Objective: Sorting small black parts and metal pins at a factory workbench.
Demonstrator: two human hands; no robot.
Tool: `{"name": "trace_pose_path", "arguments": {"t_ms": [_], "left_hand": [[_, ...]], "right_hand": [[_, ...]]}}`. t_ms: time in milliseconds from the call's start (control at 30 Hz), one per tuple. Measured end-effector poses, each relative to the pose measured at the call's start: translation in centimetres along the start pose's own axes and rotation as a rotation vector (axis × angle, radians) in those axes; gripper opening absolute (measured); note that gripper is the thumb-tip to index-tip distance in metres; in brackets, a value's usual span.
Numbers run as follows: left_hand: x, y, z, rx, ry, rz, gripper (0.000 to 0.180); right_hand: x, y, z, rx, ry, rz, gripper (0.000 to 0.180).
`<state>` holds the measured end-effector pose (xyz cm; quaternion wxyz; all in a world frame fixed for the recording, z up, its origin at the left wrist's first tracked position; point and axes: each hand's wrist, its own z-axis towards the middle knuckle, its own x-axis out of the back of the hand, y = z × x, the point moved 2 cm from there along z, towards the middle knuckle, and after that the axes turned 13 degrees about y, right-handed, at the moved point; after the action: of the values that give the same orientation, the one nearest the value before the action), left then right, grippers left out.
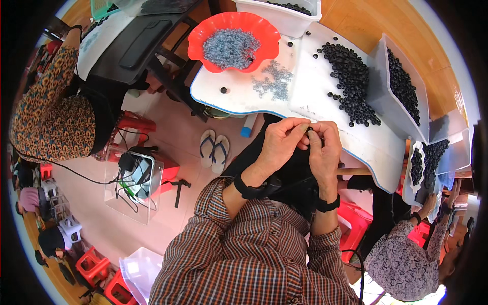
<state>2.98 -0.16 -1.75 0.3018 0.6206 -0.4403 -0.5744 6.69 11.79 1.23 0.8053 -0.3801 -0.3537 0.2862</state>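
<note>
Both of my hands meet over my lap, just off the near edge of the white table (249, 99). A small black round part (309, 129) is pinched between their fingertips. My left hand (279, 141) is closed on it with thumb and forefinger, and my right hand (326, 147) grips it from the other side. Fingers cover most of the part. On the table lies a heap of similar black round parts (351, 76). Small clear pieces (274, 81) are scattered left of that heap. A red wavy-rimmed bowl (199, 38) holds many more clear pieces.
A grey bin (381, 66) of black parts stands at the table's right, and a white bin (305, 23) at the back. Co-workers sit left (56, 117) and right (401, 259). Slippers (213, 150) and a clear box with cables (133, 185) are on the left.
</note>
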Motion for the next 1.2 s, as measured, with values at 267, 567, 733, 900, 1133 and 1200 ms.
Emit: {"name": "trace_pose_path", "arguments": {"t_ms": [267, 567, 733, 900, 1133, 1200], "left_hand": [[0.5, 0.6, -0.9, 0.077, -0.054, -0.141, 0.022], [0.3, 0.7, -1.3, 0.119, -0.057, -0.167, 0.021], [0.3, 0.7, -1.2, 0.133, -0.05, -0.187, 0.021], [0.5, 0.8, -1.2, 0.137, -0.037, -0.186, 0.021], [0.2, 1.2, -1.2, 0.002, -0.029, -0.043, 0.019], [0.3, 0.9, -1.1, 0.024, -0.037, -0.084, 0.019]], "right_hand": [[0.3, -1.0, -0.5, -0.01, 0.021, 0.059, 0.01], [0.9, -1.3, -0.7, -0.023, 0.016, 0.091, 0.01], [0.8, -1.6, -0.6, -0.057, -0.008, 0.108, 0.012], [0.6, -1.6, -0.7, -0.01, -0.002, 0.086, 0.013], [0.5, -1.4, -0.6, 0.036, 0.026, 0.041, 0.011], [0.5, -1.6, -0.7, 0.028, 0.032, 0.04, 0.011]]}}
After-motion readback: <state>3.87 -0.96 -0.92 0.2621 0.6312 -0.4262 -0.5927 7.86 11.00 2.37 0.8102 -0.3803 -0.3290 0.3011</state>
